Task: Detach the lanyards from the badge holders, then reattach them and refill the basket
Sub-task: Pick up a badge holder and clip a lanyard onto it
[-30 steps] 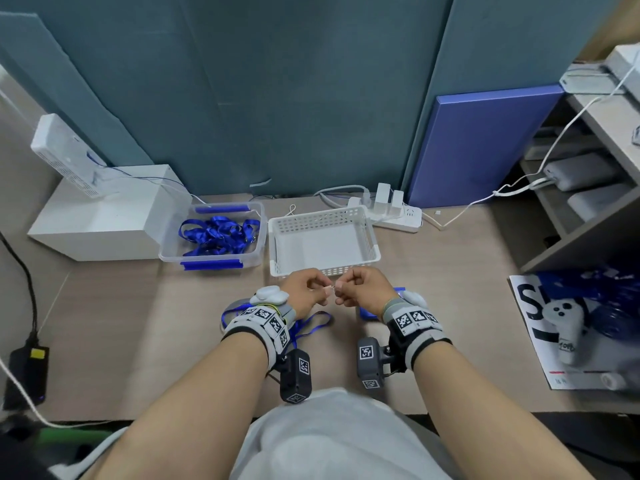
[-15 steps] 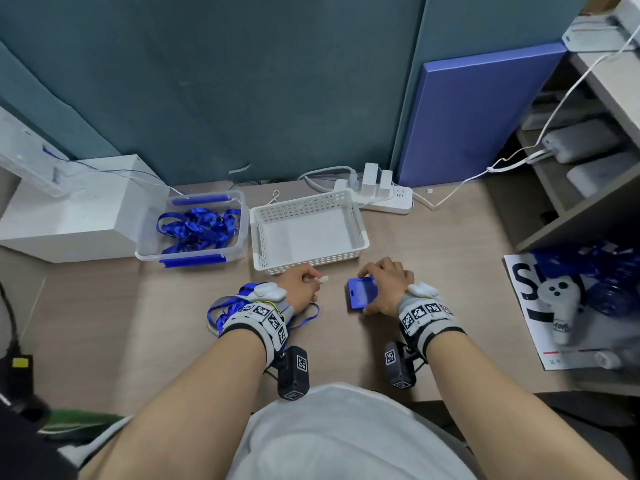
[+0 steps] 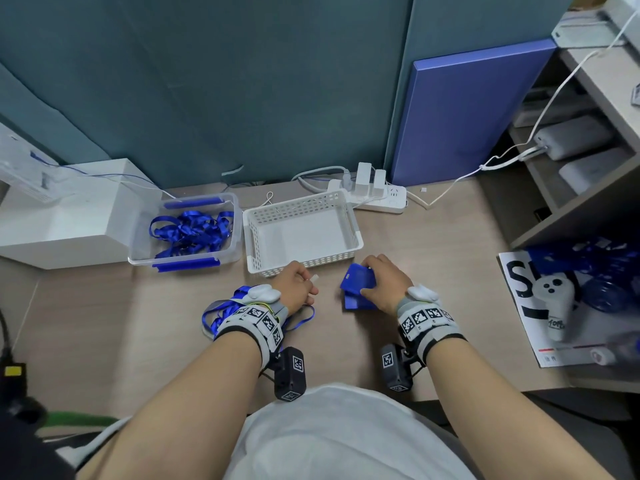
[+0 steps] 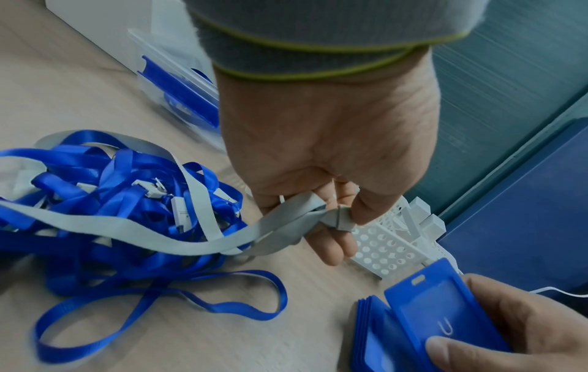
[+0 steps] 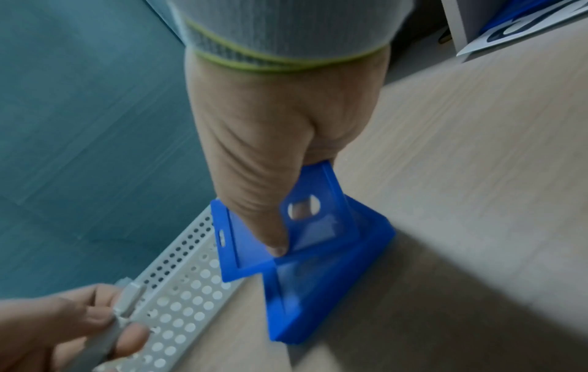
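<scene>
Just in front of the empty white perforated basket [image 3: 301,233], a blue badge holder [image 3: 358,279] is lifted at one edge off a small stack of holders [image 5: 331,299] by the right hand [image 3: 386,284], thumb on its clear window and fingers curled beneath. The white plastic clip [image 3: 314,278] of a lanyard [image 4: 203,241] is pinched between thumb and fingers of the left hand [image 3: 294,284], the ribbon trailing back to a loose blue tangle of lanyards [image 4: 105,214] on the desk. Reattachment is judged to be in hand. The holder is judged light, stiff and smooth, best gripped by its edges near the slot [image 4: 418,280]; the ribbon is limp, so the rigid clip is the part to be held.
</scene>
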